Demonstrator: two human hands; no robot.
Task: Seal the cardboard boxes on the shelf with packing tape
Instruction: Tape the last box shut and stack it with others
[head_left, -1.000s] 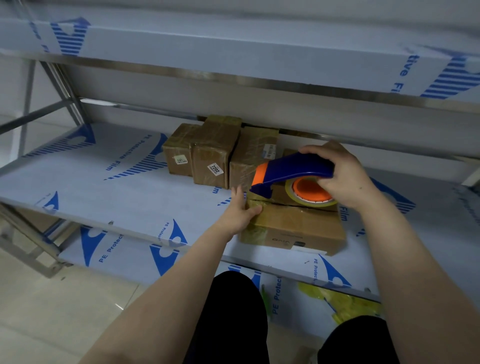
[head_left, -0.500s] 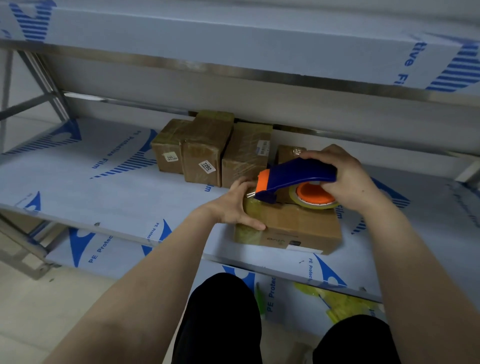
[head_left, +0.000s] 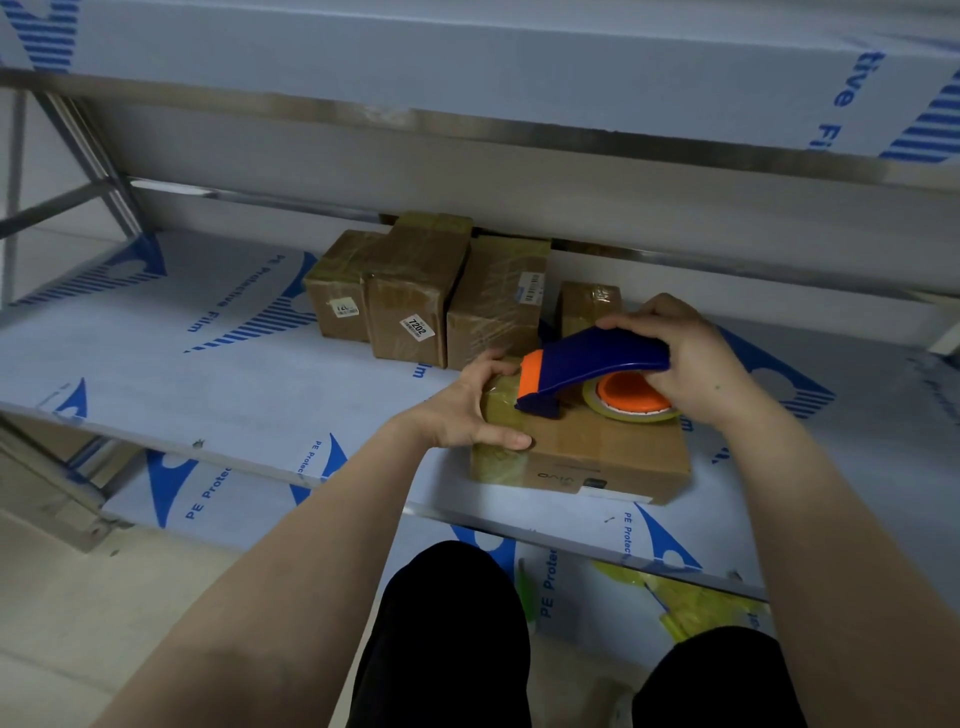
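The flat cardboard box (head_left: 597, 447) is lying near the front edge of the middle shelf (head_left: 208, 374). Your left hand (head_left: 462, 410) is clamping its taped left end, thumb along the near top edge. Your right hand (head_left: 691, 364) is wrapping its grip around the blue-and-orange tape dispenser (head_left: 587, 371), its nose touching the box top. The tape roll (head_left: 631, 400) is partly hiding behind your fingers. Four taped boxes (head_left: 415, 296) are sitting behind, the rightmost mostly hidden.
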